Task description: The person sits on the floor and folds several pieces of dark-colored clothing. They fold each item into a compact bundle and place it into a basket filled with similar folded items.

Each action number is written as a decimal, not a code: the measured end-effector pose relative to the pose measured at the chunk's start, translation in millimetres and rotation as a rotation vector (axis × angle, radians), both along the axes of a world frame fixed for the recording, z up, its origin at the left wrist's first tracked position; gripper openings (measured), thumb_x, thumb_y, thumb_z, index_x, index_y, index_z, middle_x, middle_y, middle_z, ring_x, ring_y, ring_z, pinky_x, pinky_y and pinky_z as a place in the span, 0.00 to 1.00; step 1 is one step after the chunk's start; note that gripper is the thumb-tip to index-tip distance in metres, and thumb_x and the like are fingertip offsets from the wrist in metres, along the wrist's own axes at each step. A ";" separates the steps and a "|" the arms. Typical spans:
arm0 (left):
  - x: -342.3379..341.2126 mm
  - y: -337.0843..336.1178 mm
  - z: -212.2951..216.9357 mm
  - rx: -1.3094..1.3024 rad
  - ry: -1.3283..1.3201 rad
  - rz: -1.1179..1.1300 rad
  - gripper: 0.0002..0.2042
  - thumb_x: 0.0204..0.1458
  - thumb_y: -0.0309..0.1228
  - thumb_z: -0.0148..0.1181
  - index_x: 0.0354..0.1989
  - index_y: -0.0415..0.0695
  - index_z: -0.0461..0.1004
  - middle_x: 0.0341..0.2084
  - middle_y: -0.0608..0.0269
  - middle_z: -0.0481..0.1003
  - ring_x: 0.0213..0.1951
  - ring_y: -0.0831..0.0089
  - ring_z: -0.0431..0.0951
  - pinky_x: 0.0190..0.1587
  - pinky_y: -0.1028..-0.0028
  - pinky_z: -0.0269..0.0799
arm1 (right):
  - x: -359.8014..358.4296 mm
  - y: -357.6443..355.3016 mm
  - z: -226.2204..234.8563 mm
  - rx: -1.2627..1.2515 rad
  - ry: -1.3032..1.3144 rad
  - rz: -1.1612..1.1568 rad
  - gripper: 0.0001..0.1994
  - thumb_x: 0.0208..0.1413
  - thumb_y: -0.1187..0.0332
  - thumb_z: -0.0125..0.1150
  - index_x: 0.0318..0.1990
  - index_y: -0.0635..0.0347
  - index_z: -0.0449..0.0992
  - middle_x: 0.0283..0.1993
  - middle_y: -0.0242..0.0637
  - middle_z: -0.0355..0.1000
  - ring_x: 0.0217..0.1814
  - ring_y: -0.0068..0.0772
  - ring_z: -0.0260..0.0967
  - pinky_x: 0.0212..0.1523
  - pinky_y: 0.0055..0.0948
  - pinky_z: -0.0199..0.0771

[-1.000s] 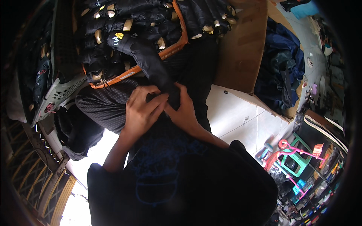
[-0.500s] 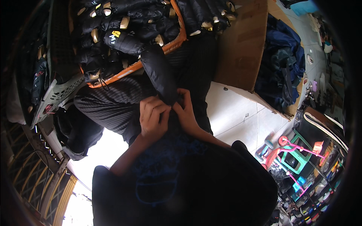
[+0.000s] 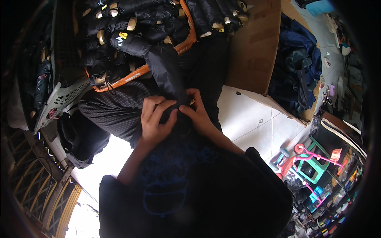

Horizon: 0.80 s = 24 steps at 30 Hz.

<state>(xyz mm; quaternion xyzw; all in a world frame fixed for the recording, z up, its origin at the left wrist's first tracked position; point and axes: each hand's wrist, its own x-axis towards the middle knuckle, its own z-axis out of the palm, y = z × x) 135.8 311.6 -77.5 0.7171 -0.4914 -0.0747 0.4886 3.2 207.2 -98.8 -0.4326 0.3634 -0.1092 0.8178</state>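
Observation:
A long black bundle of fabric [image 3: 163, 65], which looks like a folded umbrella, slopes from the orange-rimmed container down to my lap. At its near end my left hand [image 3: 152, 119] is closed, thumb and fingertips pinching the dark cloth. Close beside it, my right hand [image 3: 196, 111] also pinches that end, with its thumb on the cloth and its forefinger curled behind. A small yellowish spot shows by the right fingers, too small to make out. The container's orange rim [image 3: 131, 75] surrounds several similar black bundles [image 3: 95, 51] with pale wood-like ends.
At the right stands an open cardboard box [image 3: 254, 51] holding dark blue fabric [image 3: 295, 59]. A grey perforated basket [image 3: 63, 97] is at the left, near a metal lattice gate [image 3: 35, 186]. A pink child's tricycle [image 3: 291, 164] and a green stool [image 3: 313, 168] stand on the right.
My left hand has shifted slightly left and its fingers have spread a little from the thumb. My right thumb has moved slightly. The bundle's near part looks flatter and wider.

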 end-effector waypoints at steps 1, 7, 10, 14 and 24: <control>1.7 -1.1 1.2 0.005 -0.024 -0.007 0.13 0.40 0.15 0.67 0.36 0.40 0.77 0.34 0.57 0.72 0.38 0.62 0.75 0.39 0.68 0.72 | 1.4 1.1 0.6 -0.031 0.011 -0.003 0.26 0.55 0.69 0.64 0.57 0.56 0.56 0.47 0.36 0.63 0.50 0.23 0.64 0.50 0.25 0.67; -1.7 -3.5 -7.6 -0.039 -0.066 -0.039 0.12 0.40 0.12 0.64 0.33 0.39 0.77 0.30 0.57 0.73 0.35 0.61 0.76 0.37 0.66 0.74 | 0.4 11.6 -5.0 -0.229 0.133 -0.060 0.26 0.55 0.69 0.65 0.56 0.57 0.56 0.47 0.38 0.61 0.50 0.26 0.61 0.48 0.27 0.66; -9.9 -0.2 -15.8 -0.063 -0.075 -0.023 0.10 0.41 0.11 0.63 0.32 0.38 0.76 0.30 0.57 0.74 0.34 0.60 0.76 0.36 0.66 0.74 | 2.4 19.4 -14.4 -0.275 0.190 -0.103 0.27 0.54 0.68 0.65 0.56 0.58 0.56 0.48 0.39 0.59 0.52 0.28 0.58 0.50 0.29 0.64; -11.9 3.7 -23.4 -0.065 0.064 0.018 0.08 0.45 0.12 0.61 0.32 0.37 0.73 0.30 0.55 0.74 0.33 0.63 0.76 0.37 0.70 0.72 | 1.5 20.6 -7.8 -0.146 0.195 -0.079 0.26 0.53 0.67 0.65 0.56 0.57 0.58 0.50 0.38 0.57 0.56 0.29 0.57 0.54 0.29 0.61; -1.8 -6.6 -25.9 -0.128 0.954 0.201 0.18 0.60 0.33 0.57 0.56 0.39 0.66 0.41 0.55 0.74 0.44 0.69 0.75 0.51 0.70 0.69 | 5.1 -0.7 -10.4 -0.035 -0.069 -0.046 0.23 0.53 0.73 0.66 0.52 0.55 0.59 0.51 0.35 0.59 0.57 0.26 0.60 0.58 0.31 0.63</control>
